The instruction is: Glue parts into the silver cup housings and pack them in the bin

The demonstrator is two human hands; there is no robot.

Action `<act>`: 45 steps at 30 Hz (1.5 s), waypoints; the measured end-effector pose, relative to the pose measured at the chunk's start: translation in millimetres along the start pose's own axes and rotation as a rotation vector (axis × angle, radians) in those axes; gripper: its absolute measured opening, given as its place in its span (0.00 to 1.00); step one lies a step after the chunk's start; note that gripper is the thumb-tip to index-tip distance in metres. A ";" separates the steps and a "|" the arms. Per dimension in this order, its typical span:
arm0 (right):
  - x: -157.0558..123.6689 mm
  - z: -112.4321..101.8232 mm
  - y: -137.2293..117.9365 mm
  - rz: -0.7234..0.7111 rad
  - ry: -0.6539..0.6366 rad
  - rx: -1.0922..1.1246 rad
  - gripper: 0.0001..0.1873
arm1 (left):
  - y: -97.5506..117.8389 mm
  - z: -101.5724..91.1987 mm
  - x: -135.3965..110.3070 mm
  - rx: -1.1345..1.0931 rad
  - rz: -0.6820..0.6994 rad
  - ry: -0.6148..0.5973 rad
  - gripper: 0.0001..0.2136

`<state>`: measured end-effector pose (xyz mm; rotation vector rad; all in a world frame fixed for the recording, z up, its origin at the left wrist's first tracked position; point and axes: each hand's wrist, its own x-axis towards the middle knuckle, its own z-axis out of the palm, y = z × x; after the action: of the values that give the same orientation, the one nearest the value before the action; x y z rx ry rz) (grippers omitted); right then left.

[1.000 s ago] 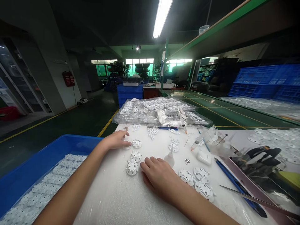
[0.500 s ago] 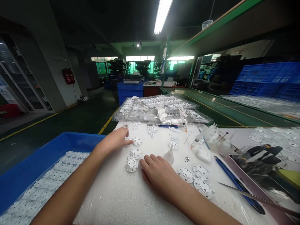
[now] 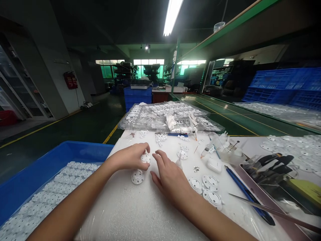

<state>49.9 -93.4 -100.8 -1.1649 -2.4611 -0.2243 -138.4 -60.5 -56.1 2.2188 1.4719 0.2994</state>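
My left hand (image 3: 132,156) is curled around a round white disc part (image 3: 145,157), with its thumb on the near side and fingers on the far side. I cannot tell whether that disc is lifted off the surface. Just below it lies another white disc (image 3: 137,176) with small dark holes and a ring line. My right hand (image 3: 170,175) is to the right, fingers apart, holding nothing. Beyond it, a small clear squeeze bottle (image 3: 179,162) is partly hidden by that hand. A further white disc (image 3: 182,154) lies behind the bottle.
Several white discs (image 3: 210,182) lie right of my right arm, near small metal bits (image 3: 196,169) and a white case (image 3: 213,165). Tweezers (image 3: 250,202) and a tool tray (image 3: 260,184) are at right. A blue bin (image 3: 82,147) of white parts stands left. Bagged parts (image 3: 170,115) lie behind.
My left hand has come nearer and to the right, closing around a disc. My right hand's fingers have lifted and spread. The view has shifted slightly.
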 end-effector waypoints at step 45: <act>-6.7 -21.1 6.1 0.107 0.033 0.635 0.12 | -32.5 -6.5 80.3 -0.497 -0.273 0.412 0.11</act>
<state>64.5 -100.8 -84.8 -0.9819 -2.1750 0.5275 -135.1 24.9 -71.8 1.5993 1.6570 0.9591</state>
